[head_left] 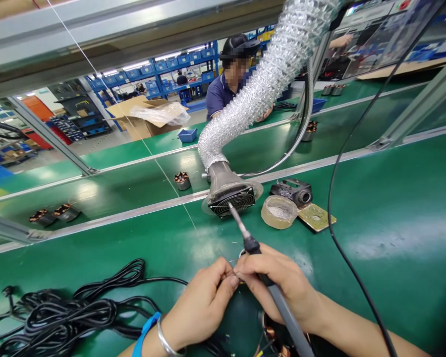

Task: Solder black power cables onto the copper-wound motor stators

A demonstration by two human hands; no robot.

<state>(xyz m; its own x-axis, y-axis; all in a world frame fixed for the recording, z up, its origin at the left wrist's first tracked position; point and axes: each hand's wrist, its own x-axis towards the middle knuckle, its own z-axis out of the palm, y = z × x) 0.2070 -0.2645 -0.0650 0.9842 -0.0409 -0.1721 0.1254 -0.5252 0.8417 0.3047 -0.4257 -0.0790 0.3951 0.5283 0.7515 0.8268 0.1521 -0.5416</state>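
Right hand (pixel 278 285) grips the soldering iron (pixel 245 233), tip raised; left hand (pixel 204 297) pinches fine wire near the bench's front edge; joint not yet touched.

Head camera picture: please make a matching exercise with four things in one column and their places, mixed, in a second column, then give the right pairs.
Things:
1. soldering iron
2. tape roll
3. black cables
4. cardboard box

Places:
A. piled on the green table, left of the hands
B. far side, behind the conveyor belts
C. in the right hand, tip pointing up toward the fan
D. on the table, right of the fan

Pairs: 1-C, 2-D, 3-A, 4-B
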